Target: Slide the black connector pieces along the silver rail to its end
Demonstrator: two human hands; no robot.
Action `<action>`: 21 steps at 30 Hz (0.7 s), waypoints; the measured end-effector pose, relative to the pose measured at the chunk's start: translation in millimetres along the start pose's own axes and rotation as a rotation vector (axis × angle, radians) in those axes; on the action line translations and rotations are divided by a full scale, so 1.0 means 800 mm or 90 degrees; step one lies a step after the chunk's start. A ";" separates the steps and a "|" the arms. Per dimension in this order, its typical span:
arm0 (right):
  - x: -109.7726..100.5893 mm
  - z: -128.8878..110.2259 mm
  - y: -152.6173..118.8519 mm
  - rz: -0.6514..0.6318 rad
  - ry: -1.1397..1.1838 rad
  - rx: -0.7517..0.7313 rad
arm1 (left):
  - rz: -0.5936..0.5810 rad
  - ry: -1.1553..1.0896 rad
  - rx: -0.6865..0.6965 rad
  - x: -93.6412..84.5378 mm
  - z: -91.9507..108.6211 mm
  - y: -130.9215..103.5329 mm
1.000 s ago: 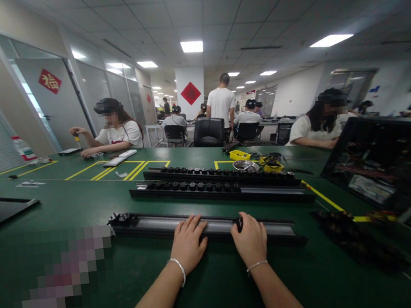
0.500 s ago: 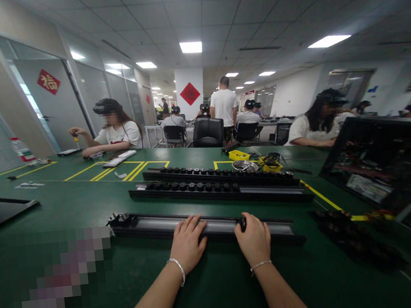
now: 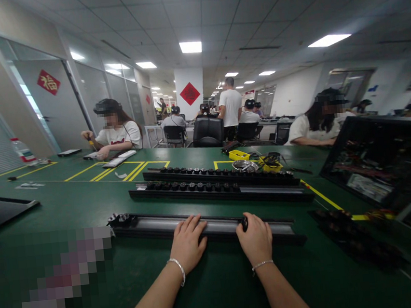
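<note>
A long black channel (image 3: 150,223) with a silvery inner strip lies crosswise on the green table in front of me. My left hand (image 3: 187,245) rests on its middle, fingers stretched and apart, holding nothing. My right hand (image 3: 255,236) pinches a small black round part (image 3: 245,224) over the right portion of the channel. Fingers hide some of that part, and I cannot tell whether it touches the strip. Several black parts with shiny tops (image 3: 123,218) are gathered at the channel's left end.
Behind lie two similar channels, the nearer channel (image 3: 274,189) partly filled with black round parts. A dark pile of parts (image 3: 359,238) lies at right, near an open black case (image 3: 381,166). A metal bowl (image 3: 245,165) and yellow tray (image 3: 239,155) stand farther back. Co-workers sit across the table.
My right hand has shifted slightly right along the channel with the black part. My left hand stays put. The co-worker at left has lowered a yellow-handled tool; a standing person has moved right.
</note>
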State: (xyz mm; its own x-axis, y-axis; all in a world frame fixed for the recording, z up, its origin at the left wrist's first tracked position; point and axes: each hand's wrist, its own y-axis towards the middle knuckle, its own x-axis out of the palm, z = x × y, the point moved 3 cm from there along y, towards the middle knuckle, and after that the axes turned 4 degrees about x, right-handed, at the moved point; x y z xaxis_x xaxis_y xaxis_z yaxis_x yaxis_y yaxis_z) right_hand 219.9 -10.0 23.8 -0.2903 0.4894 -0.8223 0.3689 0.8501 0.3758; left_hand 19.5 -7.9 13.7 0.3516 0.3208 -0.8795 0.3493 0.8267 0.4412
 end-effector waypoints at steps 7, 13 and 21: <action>-0.003 0.006 0.002 -0.004 -0.005 0.010 | 0.002 0.002 0.002 0.003 -0.001 0.000; -0.005 0.006 0.002 -0.005 -0.005 0.015 | 0.002 -0.002 0.002 0.003 -0.002 -0.001; -0.007 0.016 0.007 -0.010 -0.015 0.029 | 0.000 -0.009 0.000 0.000 0.000 0.000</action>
State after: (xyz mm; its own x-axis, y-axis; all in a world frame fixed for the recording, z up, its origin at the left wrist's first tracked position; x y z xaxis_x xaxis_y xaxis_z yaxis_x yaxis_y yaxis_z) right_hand 234.9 -10.8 25.1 -0.2756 0.4711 -0.8379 0.4052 0.8474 0.3432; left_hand 19.6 -7.7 13.5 0.3634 0.3146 -0.8769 0.3493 0.8266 0.4413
